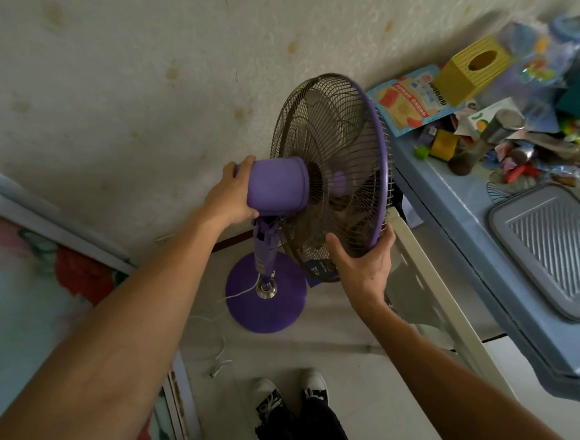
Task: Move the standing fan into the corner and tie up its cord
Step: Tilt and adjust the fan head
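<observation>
A purple standing fan [333, 168] stands close to the papered wall, its round base [271, 310] on the pale floor. My left hand [228, 196] grips the purple motor housing at the back of the fan head. My right hand [363, 262] holds the lower rim of the wire cage. The thin white cord [218, 338] trails from the pole foot across the floor to the left, loose, with its plug lying near the bed frame.
A blue cabinet [461, 242] with a grey tray [558, 249], a yellow tissue box [470, 69] and cluttered packets stands right of the fan. A cream rack [433, 278] sits beside it. A flowered bed [29, 289] is at left. My shoes [290, 391] are below.
</observation>
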Available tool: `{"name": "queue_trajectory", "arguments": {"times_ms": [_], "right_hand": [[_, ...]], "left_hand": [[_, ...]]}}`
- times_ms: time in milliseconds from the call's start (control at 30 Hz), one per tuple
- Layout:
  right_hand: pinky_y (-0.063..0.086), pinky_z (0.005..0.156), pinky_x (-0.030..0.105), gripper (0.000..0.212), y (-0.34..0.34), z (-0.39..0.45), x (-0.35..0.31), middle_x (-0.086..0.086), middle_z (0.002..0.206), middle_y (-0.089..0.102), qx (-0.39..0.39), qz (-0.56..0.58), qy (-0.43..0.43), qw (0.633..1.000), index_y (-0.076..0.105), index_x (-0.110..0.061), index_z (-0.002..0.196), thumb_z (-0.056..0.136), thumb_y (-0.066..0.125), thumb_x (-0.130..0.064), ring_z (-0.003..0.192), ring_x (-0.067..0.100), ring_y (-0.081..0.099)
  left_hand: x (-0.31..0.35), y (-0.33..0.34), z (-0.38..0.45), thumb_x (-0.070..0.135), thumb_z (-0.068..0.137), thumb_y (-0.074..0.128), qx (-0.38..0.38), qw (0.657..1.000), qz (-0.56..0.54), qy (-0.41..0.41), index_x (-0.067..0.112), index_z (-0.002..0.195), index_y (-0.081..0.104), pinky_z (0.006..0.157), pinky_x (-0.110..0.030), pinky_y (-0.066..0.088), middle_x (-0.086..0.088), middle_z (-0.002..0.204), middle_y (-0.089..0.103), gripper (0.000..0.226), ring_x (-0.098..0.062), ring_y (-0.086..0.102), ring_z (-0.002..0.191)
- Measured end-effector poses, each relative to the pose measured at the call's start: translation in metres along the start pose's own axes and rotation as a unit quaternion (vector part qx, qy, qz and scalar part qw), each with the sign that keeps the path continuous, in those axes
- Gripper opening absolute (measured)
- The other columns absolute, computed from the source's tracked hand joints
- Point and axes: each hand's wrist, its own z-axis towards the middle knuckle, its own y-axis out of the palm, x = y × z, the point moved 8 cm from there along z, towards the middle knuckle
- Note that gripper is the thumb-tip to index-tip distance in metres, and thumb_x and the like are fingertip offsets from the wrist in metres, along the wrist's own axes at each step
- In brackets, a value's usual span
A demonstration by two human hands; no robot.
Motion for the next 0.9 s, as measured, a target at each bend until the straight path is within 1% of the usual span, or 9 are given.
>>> {"name": "queue_trajectory", "arguments": {"times_ms": [100,200,333,467,533,633,733,800,900], "right_hand": [[0.043,0.111,0.05,0.109,-0.001,0.006,-0.002,0.008,0.147,0.049,0.001,-0.01,-0.006,1.0,0.026,-0.018,0.153,0.068,0.084,-0.057,0.136,0.026,0.047],[0.042,0.112,0.05,0.111,0.0,0.009,-0.002,0.006,0.149,0.048,-0.003,-0.022,-0.004,1.0,0.024,-0.02,0.154,0.068,0.082,-0.06,0.137,0.025,0.046],[0.044,0.109,0.043,0.107,0.002,0.01,-0.002,-0.005,0.139,0.05,0.007,-0.017,-0.007,1.0,0.026,-0.027,0.152,0.068,0.083,-0.059,0.125,0.012,0.046],[0.037,0.115,0.048,0.114,0.003,0.003,0.009,0.006,0.154,0.042,-0.005,-0.025,0.014,1.0,0.019,-0.028,0.156,0.067,0.083,-0.061,0.141,0.026,0.04],[0.036,0.116,0.053,0.116,0.007,-0.008,0.026,0.011,0.156,0.04,-0.02,-0.031,0.073,0.997,0.018,-0.023,0.158,0.069,0.083,-0.059,0.143,0.033,0.039],[0.044,0.107,0.05,0.095,0.027,-0.03,0.056,0.015,0.146,0.052,-0.102,-0.019,0.256,0.961,0.037,-0.014,0.151,0.078,0.075,-0.061,0.13,0.036,0.051],[0.043,0.09,0.051,0.069,0.061,-0.059,0.056,0.013,0.129,0.06,-0.3,-0.04,0.406,0.862,0.052,-0.011,0.131,0.089,0.056,-0.065,0.108,0.034,0.059],[0.045,0.084,0.047,0.064,0.08,-0.055,0.036,0.011,0.119,0.066,-0.361,-0.042,0.389,0.847,0.059,-0.006,0.126,0.091,0.054,-0.058,0.1,0.031,0.064],[0.047,0.075,0.039,0.058,0.1,-0.026,-0.011,0.009,0.11,0.069,-0.352,-0.001,0.311,0.883,0.062,-0.006,0.123,0.089,0.059,-0.053,0.096,0.026,0.065]], "left_hand": [[-0.005,-0.007,-0.006,0.024,0.075,0.081,-0.007,1.0,-0.005,0.028,0.026,0.155,0.008,0.098,-0.046,0.048,-0.016,0.155,0.024,0.108,-0.038,0.049,0.125],[-0.009,-0.015,-0.012,0.025,0.081,0.076,0.0,0.999,-0.011,0.036,0.025,0.156,0.01,0.101,-0.046,0.045,-0.016,0.151,0.033,0.099,-0.034,0.047,0.129],[-0.014,-0.021,-0.019,0.024,0.085,0.072,0.003,0.999,-0.016,0.043,0.024,0.156,0.013,0.104,-0.046,0.043,-0.016,0.15,0.037,0.092,-0.034,0.046,0.131],[-0.018,-0.025,-0.027,0.022,0.086,0.072,0.009,0.998,-0.037,0.052,0.026,0.154,0.018,0.1,-0.039,0.041,-0.016,0.147,0.045,0.087,-0.033,0.048,0.13],[-0.02,-0.023,-0.03,0.023,0.087,0.071,0.003,0.998,-0.045,0.049,0.027,0.155,0.017,0.098,-0.035,0.04,-0.015,0.147,0.046,0.087,-0.032,0.048,0.13],[-0.022,-0.023,-0.031,0.024,0.088,0.069,-0.001,0.998,-0.047,0.034,0.029,0.155,0.018,0.088,-0.029,0.039,-0.014,0.148,0.046,0.084,-0.032,0.052,0.126],[-0.028,-0.025,-0.032,0.025,0.092,0.064,0.016,0.996,-0.092,-0.003,0.029,0.15,0.03,0.086,-0.028,0.039,-0.009,0.145,0.051,0.068,-0.028,0.057,0.12],[-0.031,-0.027,-0.032,0.029,0.094,0.06,0.022,0.991,-0.13,-0.038,0.027,0.145,0.04,0.085,-0.029,0.04,-0.006,0.138,0.057,0.054,-0.025,0.06,0.114],[-0.034,-0.03,-0.033,0.034,0.097,0.054,0.031,0.981,-0.167,-0.098,0.024,0.135,0.052,0.083,-0.029,0.04,-0.003,0.129,0.063,0.039,-0.021,0.059,0.107]]}}
